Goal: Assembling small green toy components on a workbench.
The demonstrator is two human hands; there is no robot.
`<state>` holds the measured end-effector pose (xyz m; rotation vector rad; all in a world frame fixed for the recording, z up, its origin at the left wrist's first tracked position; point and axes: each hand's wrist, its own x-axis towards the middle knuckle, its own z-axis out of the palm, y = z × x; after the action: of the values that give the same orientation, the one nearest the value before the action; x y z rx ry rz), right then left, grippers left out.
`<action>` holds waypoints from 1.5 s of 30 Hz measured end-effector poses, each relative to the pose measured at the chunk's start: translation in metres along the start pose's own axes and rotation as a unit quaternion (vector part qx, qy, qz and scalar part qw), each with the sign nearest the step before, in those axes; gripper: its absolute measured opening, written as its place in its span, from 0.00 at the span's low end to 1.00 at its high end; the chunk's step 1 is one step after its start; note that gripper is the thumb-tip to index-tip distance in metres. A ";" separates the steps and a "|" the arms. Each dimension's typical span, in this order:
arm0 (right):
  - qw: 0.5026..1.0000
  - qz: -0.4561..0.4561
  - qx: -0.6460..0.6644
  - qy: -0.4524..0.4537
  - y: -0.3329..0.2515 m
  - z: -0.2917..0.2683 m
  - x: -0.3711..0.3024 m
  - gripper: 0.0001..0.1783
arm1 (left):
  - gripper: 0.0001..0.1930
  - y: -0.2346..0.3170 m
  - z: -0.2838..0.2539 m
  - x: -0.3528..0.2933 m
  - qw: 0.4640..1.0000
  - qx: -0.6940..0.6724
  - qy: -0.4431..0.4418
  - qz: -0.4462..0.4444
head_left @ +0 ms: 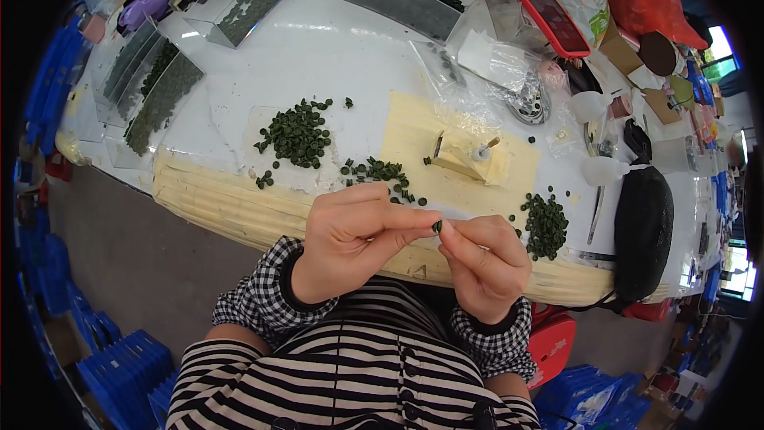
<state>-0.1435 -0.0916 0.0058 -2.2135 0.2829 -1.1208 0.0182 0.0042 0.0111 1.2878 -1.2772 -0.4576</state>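
Over the table's front edge, my left hand [354, 231] and my right hand [487, 259] meet fingertip to fingertip. Both are closed in a pinch on a small dark green round piece [437, 226], mostly covered by the fingers. Just beyond my left hand lies a loose scatter of similar green pieces [382, 170], with a larger heap [296, 135] further back on the left. Another group of pieces [547, 228] lies to the right of my right hand. Behind the hands, a block wrapped in yellowish tape [471, 158] holds a small white-tipped upright part [482, 151].
Clear trays of green pieces [398, 1] stand along the back and left. At the right are a phone in a red case [543, 9], plastic bags [497, 87], white squeeze bottles [598, 169] and a black bag [643, 231]. Yellowish padding [231, 199] covers the front edge.
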 end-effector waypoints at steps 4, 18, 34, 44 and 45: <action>1.000 0.007 0.000 -0.014 -0.001 -0.001 -0.001 0.20 | 0.13 0.000 -0.002 0.000 1.000 0.001 -0.010 -0.001; 1.000 0.014 0.002 -0.001 -0.003 0.000 -0.002 0.23 | 0.10 0.003 0.002 0.002 1.000 -0.015 0.013 -0.016; 1.000 0.010 0.013 -0.001 -0.002 0.001 -0.003 0.22 | 0.09 0.003 0.002 0.000 0.999 -0.024 0.014 -0.026; 1.000 -0.001 -0.004 -0.007 -0.003 0.001 -0.001 0.21 | 0.11 0.000 -0.001 -0.002 0.999 -0.034 -0.009 -0.033; 1.000 -0.002 -0.005 -0.007 -0.003 0.001 -0.001 0.21 | 0.11 0.000 -0.001 -0.003 0.999 -0.035 -0.011 -0.034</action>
<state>-0.1436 -0.0883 0.0062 -2.2301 0.2787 -1.1088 0.0181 0.0070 0.0099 1.2729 -1.2276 -0.5629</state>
